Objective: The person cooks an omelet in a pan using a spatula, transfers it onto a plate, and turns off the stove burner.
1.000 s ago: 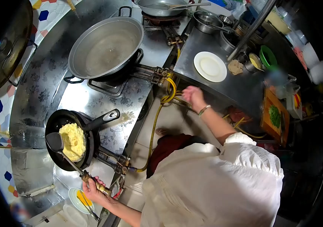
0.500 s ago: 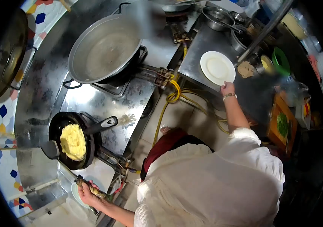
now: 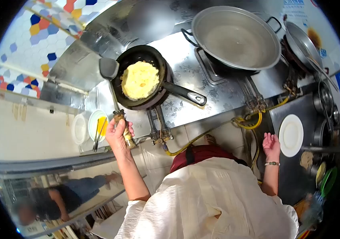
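My left hand [image 3: 117, 134] is wrapped round the worn handle of a spatula [image 3: 109, 68], whose dark blade is raised by the left rim of a black frying pan [image 3: 163, 63]. A yellow, egg-like round [image 3: 140, 80] lies flat in the pan. The pan's handle points right, untouched. At the right, my right hand [image 3: 271, 145] is empty with its fingers apart, beside a white plate [image 3: 291, 135] on the dark metal counter.
A large pot [image 3: 237, 40] of cloudy liquid stands on the stove, with another pan [image 3: 303, 44] beyond it. Left are a bowl [image 3: 98, 125] with yellow contents and utensils. A yellow hose [image 3: 190, 142] runs below the stove. A reflected person appears lower left.
The view has turned towards the stove. My right hand has come away from the plate's rim and its fingers have opened. My left hand still holds the spatula.
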Demonstrator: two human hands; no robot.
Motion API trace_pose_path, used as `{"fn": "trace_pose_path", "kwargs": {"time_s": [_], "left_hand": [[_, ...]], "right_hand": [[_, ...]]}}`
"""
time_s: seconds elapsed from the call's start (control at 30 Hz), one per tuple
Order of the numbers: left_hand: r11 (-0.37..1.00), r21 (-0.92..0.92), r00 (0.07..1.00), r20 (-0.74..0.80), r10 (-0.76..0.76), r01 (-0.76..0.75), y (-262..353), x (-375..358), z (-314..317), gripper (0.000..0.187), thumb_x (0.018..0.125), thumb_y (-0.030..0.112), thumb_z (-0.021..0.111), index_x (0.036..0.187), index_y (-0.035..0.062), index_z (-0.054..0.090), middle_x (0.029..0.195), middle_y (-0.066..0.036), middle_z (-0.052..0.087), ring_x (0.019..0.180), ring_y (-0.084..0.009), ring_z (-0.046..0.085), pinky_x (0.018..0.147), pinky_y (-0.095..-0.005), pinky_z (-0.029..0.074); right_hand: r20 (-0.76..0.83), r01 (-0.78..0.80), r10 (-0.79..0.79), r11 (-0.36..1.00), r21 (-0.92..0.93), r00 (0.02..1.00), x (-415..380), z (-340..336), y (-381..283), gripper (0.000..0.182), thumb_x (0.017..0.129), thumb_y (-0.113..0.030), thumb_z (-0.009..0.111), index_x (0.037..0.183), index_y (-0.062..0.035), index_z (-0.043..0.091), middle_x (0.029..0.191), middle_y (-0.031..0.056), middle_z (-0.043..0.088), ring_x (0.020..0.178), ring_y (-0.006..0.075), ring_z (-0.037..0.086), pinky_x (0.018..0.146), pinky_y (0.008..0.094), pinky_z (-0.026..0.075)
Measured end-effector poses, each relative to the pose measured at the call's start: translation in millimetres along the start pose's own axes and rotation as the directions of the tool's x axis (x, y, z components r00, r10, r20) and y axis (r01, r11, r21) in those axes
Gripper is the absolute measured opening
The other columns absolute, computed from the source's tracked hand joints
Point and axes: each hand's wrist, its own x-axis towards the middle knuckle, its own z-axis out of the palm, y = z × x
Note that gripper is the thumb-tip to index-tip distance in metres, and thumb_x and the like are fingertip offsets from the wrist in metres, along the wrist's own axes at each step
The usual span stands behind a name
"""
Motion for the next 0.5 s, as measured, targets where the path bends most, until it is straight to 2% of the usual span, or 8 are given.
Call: {"fn": "trace_pose_path", "kwargs": {"time_s": [0.03, 0.1, 0.17, 0.23, 0.3, 0.37, 0.47, 0.5], "left_hand": [[0.999, 0.009, 0.999, -0.038, -0.039, 0.039, 0, -4, 0, 0.029, 0.079, 0.008, 0.068, 0.101, -0.0013, 0.052, 0.07, -0.017, 0.062, 0.048, -0.0169, 0.056, 0.04, -0.0248, 0.046], [0.995, 0.032, 0.995, -0.05, -0.088, 0.089, -1, -9, -2, 0.031, 0.077, 0.007, 0.069, 0.101, -0.0012, 0.051, 0.07, -0.017, 0.062, 0.048, -0.0169, 0.056, 0.04, -0.025, 0.046], [0.988, 0.1, 0.988, -0.11, -0.104, 0.115, -1, -18, 2, 0.033, 0.077, 0.005, 0.069, 0.104, -0.0021, 0.051, 0.07, -0.015, 0.062, 0.048, -0.0156, 0.056, 0.04, -0.0245, 0.045], [0.948, 0.298, 0.987, -0.141, -0.072, 0.112, -3, -28, 4, 0.031, 0.077, 0.007, 0.068, 0.104, -0.0007, 0.054, 0.07, -0.012, 0.062, 0.049, -0.014, 0.055, 0.04, -0.0236, 0.044], [0.944, 0.313, 0.985, -0.16, -0.059, 0.107, -12, -32, 2, 0.035, 0.076, 0.004, 0.068, 0.107, -0.003, 0.054, 0.069, -0.01, 0.061, 0.05, -0.0128, 0.055, 0.041, -0.0232, 0.043], [0.93, 0.355, 0.99, -0.13, -0.053, 0.096, -17, -37, 3, 0.036, 0.075, 0.003, 0.069, 0.106, -0.0054, 0.053, 0.07, -0.009, 0.06, 0.05, -0.0118, 0.054, 0.043, -0.023, 0.044], [0.917, 0.378, 0.982, -0.175, -0.065, 0.128, -23, -45, 13, 0.035, 0.075, 0.002, 0.069, 0.105, -0.0073, 0.053, 0.071, -0.008, 0.06, 0.052, -0.011, 0.054, 0.045, -0.0234, 0.045], [0.903, 0.407, 0.982, -0.174, -0.069, 0.135, -25, -45, 14, 0.035, 0.075, 0.002, 0.069, 0.105, -0.0073, 0.054, 0.071, -0.008, 0.06, 0.053, -0.0109, 0.054, 0.045, -0.0236, 0.045]], "right_hand": [[0.082, -0.022, 0.027, 0.997, -0.067, 0.996, -1, 16, 6, 0.023, 0.089, -0.021, 0.055, 0.072, -0.0056, 0.052, 0.08, 0.0134, 0.064, 0.081, 0.0268, 0.065, 0.055, 0.0291, 0.053], [0.389, -0.074, 0.151, 0.976, -0.206, 0.909, 5, 51, 18, 0.025, 0.088, -0.023, 0.058, 0.069, -0.0083, 0.052, 0.075, 0.0102, 0.064, 0.075, 0.0206, 0.064, 0.052, 0.0262, 0.05], [0.447, 0.023, 0.175, 0.915, -0.402, 0.877, -28, 114, 34, 0.019, 0.089, -0.02, 0.057, 0.076, -0.0063, 0.054, 0.075, 0.009, 0.063, 0.071, 0.0189, 0.064, 0.056, 0.0237, 0.052], [0.597, 0.095, 0.274, 0.854, -0.511, 0.754, -30, 151, 48, 0.017, 0.09, -0.02, 0.055, 0.086, -0.0038, 0.055, 0.082, 0.0108, 0.064, 0.078, 0.0192, 0.064, 0.063, 0.0255, 0.053], [0.64, 0.166, 0.363, 0.772, -0.614, 0.677, -44, 191, 64, 0.021, 0.092, -0.022, 0.051, 0.1, -0.0019, 0.054, 0.094, 0.0126, 0.064, 0.086, 0.0203, 0.063, 0.07, 0.0282, 0.053], [0.659, 0.124, 0.487, 0.743, -0.657, 0.574, -54, 225, 83, 0.028, 0.094, -0.022, 0.046, 0.112, -0.0016, 0.05, 0.102, 0.0129, 0.063, 0.091, 0.0217, 0.062, 0.075, 0.0301, 0.052], [0.614, 0.102, 0.583, 0.676, -0.73, 0.532, -70, 268, 112, 0.035, 0.096, -0.025, 0.043, 0.119, 0.0005, 0.046, 0.101, 0.0132, 0.063, 0.087, 0.0207, 0.063, 0.071, 0.0294, 0.052], [0.61, 0.111, 0.645, 0.64, -0.76, 0.46, -69, 278, 123, 0.037, 0.096, -0.027, 0.041, 0.12, 0.0014, 0.045, 0.1, 0.013, 0.062, 0.084, 0.0195, 0.063, 0.068, 0.029, 0.052]]}}
